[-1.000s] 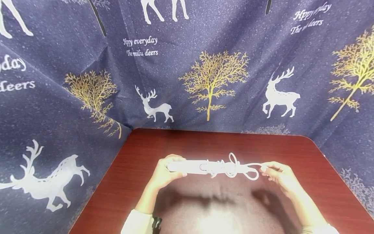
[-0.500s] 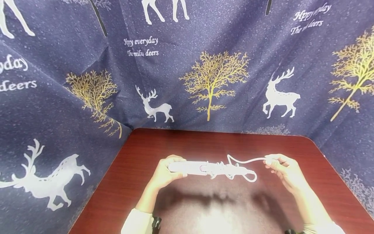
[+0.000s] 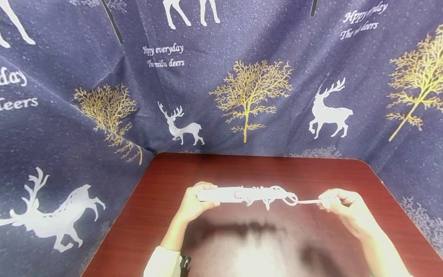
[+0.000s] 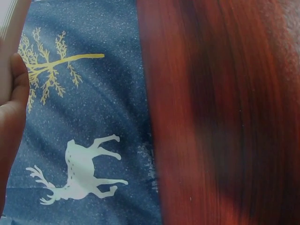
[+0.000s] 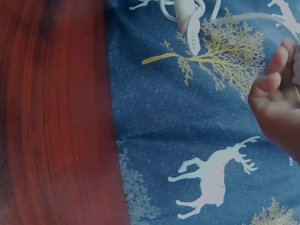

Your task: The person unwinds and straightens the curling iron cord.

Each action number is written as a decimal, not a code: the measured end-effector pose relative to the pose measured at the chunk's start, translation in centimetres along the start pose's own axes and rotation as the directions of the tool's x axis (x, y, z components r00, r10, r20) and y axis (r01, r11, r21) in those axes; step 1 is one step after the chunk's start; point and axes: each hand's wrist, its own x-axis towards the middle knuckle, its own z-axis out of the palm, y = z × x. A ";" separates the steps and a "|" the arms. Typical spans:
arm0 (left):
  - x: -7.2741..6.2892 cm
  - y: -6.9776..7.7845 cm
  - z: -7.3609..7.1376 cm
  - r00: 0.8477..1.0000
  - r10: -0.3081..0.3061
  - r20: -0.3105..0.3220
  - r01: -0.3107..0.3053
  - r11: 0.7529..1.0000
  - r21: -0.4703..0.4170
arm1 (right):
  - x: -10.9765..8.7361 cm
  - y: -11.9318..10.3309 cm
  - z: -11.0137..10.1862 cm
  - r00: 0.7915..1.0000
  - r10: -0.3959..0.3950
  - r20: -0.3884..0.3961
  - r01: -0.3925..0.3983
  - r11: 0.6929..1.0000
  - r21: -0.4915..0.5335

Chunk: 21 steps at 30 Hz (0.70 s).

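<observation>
A long white device (image 3: 225,194), its exact kind washed out by glare, lies level above the table. My left hand (image 3: 194,200) grips its wider left end, thumb below and fingers on top. Several turns of white cord (image 3: 308,201) wrap the narrower right end, with loops hanging off the tip. My right hand (image 3: 346,209) pinches the cord's free end to the right, apart from the device. In the right wrist view, a greyish piece (image 5: 297,68) shows partly between the fingers, cut off by the frame edge. The left wrist view catches only the device's edge (image 4: 9,42).
Below both hands is a reddish-brown wooden table (image 3: 256,165) with a bright glare patch near the front. A blue cloth (image 3: 214,88) printed with deer and trees hangs behind it and along the sides.
My right hand has moved right, drawing out the cord; its free stretch has gone from slack to nearly straight. The left hand holds almost still, and the loops at the tip have shifted.
</observation>
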 end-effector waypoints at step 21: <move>0.4 0.0 -0.5 0.997 -0.007 -0.073 0.003 0.999 -0.050 | -5.3 4.1 -2.1 0.935 0.339 0.104 -0.296 0.907 -0.301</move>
